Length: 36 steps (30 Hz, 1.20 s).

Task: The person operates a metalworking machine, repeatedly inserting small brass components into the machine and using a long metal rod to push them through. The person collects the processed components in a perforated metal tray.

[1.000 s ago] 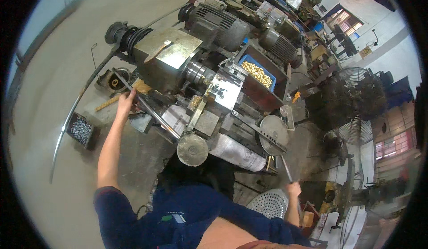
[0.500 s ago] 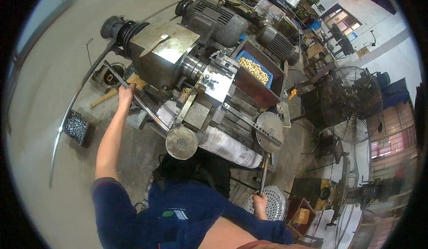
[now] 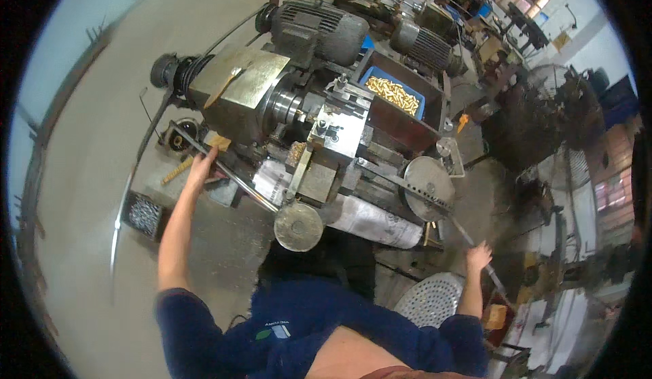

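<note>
My left hand (image 3: 202, 165) is closed around a long metal lever (image 3: 243, 185), which slants down to a small round disc (image 3: 298, 227) at the front of a lathe. Farther right, my right hand (image 3: 479, 258) grips another metal handle (image 3: 463, 232), running out from a larger round disc (image 3: 429, 190). Between the hands are the bright tool slide (image 3: 341, 128) and the spindle nose (image 3: 285, 106), with a small brass-coloured bit near its tip. The lathe's headstock (image 3: 238, 87) carries a brush-like tool on top. What the spindle grips is too small to tell.
A blue bin of brass-coloured pieces (image 3: 392, 96) sits in a brown metal trough (image 3: 380, 117) behind the slide. A box of small grey parts (image 3: 145, 216) stands on the floor at left. Near my right arm is a perforated round stool (image 3: 428, 301); a fan (image 3: 553, 117) stands beyond.
My right hand has swung the right handle outward and up to the right, from pointing down to slanting right. My left hand keeps its grip on its lever. The whole view has shifted slightly.
</note>
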Motion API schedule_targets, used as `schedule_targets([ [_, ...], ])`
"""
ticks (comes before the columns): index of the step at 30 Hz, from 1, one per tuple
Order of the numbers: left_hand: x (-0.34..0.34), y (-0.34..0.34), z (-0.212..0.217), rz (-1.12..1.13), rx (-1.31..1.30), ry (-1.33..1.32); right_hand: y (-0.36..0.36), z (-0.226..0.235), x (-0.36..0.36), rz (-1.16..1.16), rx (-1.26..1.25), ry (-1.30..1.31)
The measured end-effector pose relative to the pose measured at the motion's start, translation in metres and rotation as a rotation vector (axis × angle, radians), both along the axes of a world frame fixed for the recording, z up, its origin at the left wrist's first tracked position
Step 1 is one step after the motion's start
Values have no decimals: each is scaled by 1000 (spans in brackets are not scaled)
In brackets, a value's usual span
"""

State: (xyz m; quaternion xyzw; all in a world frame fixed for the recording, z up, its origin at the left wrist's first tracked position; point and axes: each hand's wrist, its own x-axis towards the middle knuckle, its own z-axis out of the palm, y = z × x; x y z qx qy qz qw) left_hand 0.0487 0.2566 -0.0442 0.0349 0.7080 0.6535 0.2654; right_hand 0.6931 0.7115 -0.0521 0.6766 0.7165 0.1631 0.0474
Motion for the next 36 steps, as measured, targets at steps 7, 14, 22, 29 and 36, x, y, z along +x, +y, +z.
schedule_targets([
  [7, -10, -63, -79, -421, -964, 909, -85, 5, -80, 553, 180, 463],
  [14, -5, -35, -116, -647, -1412, 829, -125, -37, -82, 534, -32, 705],
  [22, -8, -48, -166, -638, -1334, 846, -125, 5, -107, 601, -114, 731],
  [29, 7, -62, -163, -512, -1203, 746, -104, 94, -208, 891, -49, 861],
  [36, 29, -84, 21, -709, -1085, 640, -153, 154, -413, 1482, -244, 931],
])
